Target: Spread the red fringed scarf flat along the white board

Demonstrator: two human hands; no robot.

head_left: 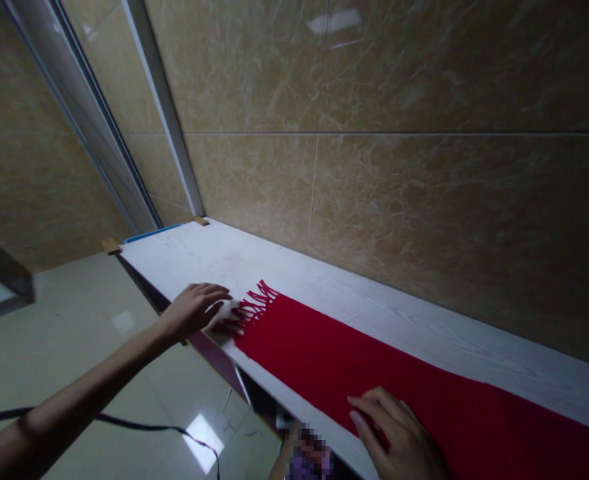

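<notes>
A long red scarf (pixel 334 347) with a knotted fringe (pixel 257 307) at its left end lies spread flat along a white wood-grain tabletop (pixel 284 263). My left hand (pixel 194 310) hovers by the fringe with its fingers stretched out, holding nothing. Over the near edge of the scarf is my right hand (pixel 399 433), its fingers loosely bent and the thumb apart from the index finger. Nothing shows between them except the red cloth behind. The scarf's right end runs out of view.
A tan marbled tile wall (pixel 399 200) borders the table's far side. Small brown clips or blocks (pixel 111 246) sit at the table's left corners. A black cable (pixel 149 425) hangs above the glossy floor (pixel 99 333). A pixelated patch (pixel 309 457) shows below the near edge.
</notes>
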